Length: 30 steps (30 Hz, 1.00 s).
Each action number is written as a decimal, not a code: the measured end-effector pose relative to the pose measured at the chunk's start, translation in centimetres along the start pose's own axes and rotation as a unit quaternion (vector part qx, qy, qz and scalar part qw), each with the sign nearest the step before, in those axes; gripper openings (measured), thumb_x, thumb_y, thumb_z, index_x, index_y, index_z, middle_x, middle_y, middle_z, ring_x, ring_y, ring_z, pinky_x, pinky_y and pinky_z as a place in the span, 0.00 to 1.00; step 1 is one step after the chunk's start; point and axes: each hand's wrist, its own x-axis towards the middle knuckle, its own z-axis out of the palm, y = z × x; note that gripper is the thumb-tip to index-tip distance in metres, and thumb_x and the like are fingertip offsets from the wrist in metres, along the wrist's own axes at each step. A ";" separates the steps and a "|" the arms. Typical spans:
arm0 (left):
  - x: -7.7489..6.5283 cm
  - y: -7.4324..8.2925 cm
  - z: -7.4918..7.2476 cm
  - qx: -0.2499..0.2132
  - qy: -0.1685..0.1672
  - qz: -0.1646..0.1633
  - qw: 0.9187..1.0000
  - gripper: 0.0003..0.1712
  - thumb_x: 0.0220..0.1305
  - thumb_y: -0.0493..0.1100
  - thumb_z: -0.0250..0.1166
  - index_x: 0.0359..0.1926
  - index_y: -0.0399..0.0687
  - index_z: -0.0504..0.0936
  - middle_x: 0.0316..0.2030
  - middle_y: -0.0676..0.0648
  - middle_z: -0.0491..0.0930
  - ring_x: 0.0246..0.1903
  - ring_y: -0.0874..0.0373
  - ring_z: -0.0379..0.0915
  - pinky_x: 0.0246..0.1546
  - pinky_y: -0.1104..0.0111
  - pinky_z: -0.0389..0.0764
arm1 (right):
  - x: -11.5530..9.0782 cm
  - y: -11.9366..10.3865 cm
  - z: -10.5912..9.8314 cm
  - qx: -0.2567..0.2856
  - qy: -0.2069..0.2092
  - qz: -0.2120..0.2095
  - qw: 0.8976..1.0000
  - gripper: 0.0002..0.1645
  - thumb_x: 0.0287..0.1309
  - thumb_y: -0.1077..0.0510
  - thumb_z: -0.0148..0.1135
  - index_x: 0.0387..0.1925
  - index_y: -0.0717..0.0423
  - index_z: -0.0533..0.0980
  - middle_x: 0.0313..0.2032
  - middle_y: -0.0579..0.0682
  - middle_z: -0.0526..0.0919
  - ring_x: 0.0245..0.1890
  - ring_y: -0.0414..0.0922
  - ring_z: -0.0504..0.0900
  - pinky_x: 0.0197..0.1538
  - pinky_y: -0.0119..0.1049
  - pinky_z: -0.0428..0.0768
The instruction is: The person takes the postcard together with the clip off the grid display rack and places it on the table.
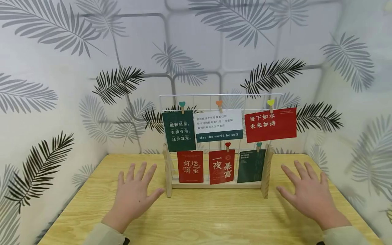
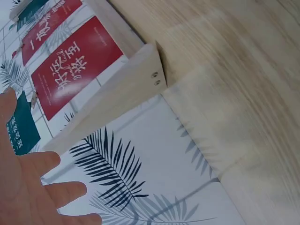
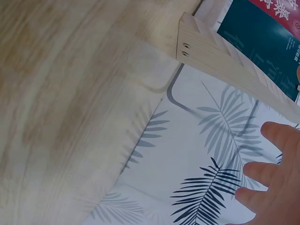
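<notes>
A wire-grid display rack [image 1: 216, 186] with a wooden base and side posts stands upright on the table. Small heart-topped clips hold cards on it in two rows. Along the top hang a green card [image 1: 179, 144], a white-and-green card [image 1: 218, 124] and a red card [image 1: 271, 131]. Below are two red cards, one on the left [image 1: 190, 177] and one in the middle [image 1: 218, 178], plus a dark green card [image 1: 251, 166]. My left hand [image 1: 134, 195] is spread left of the rack, holding nothing. To the right of it, my right hand [image 1: 309, 194] is likewise spread, fingers extended and bare.
The rack stands on a light wood-grain table [image 1: 211, 217]. Behind it and at both sides rises a pale wall covering [image 1: 196, 41] printed with grey and black leaves. The left post [image 2: 117, 89] and right post [image 3: 225, 61] show two screws each.
</notes>
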 end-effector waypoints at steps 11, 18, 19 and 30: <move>0.4 1.8 -0.5 -0.061 0.056 0.032 0.996 0.43 0.68 0.67 0.60 0.76 0.51 0.64 0.71 0.40 0.66 0.71 0.35 0.55 0.66 0.35 0.52 | 0.4 0.8 -0.2 0.024 0.037 -0.008 0.999 0.41 0.64 0.32 0.60 0.69 0.49 0.69 0.69 0.68 0.63 0.68 0.71 0.56 0.59 0.78 0.51; 0.5 2.4 -1.5 -0.129 0.114 0.065 0.983 0.37 0.68 0.59 0.64 0.70 0.45 0.70 0.63 0.42 0.75 0.64 0.41 0.69 0.64 0.42 0.64 | 1.2 0.1 -0.4 0.072 0.086 -0.020 0.993 0.33 0.64 0.39 0.64 0.64 0.53 0.74 0.67 0.67 0.65 0.68 0.68 0.60 0.60 0.73 0.55; 0.6 2.6 -1.6 -0.142 0.113 0.071 0.981 0.36 0.69 0.58 0.64 0.70 0.45 0.70 0.63 0.42 0.76 0.63 0.42 0.70 0.63 0.43 0.66 | 1.1 0.1 -0.7 0.078 0.094 -0.019 0.992 0.32 0.63 0.42 0.65 0.62 0.54 0.75 0.67 0.68 0.66 0.67 0.68 0.60 0.60 0.72 0.56; 1.7 5.4 -2.9 -0.330 0.039 0.055 0.942 0.32 0.74 0.59 0.58 0.73 0.55 0.67 0.66 0.54 0.73 0.63 0.54 0.71 0.61 0.47 0.71 | 1.7 -0.2 -2.3 0.137 0.193 -0.046 0.970 0.19 0.57 0.54 0.68 0.49 0.58 0.82 0.65 0.67 0.69 0.63 0.70 0.65 0.58 0.70 0.61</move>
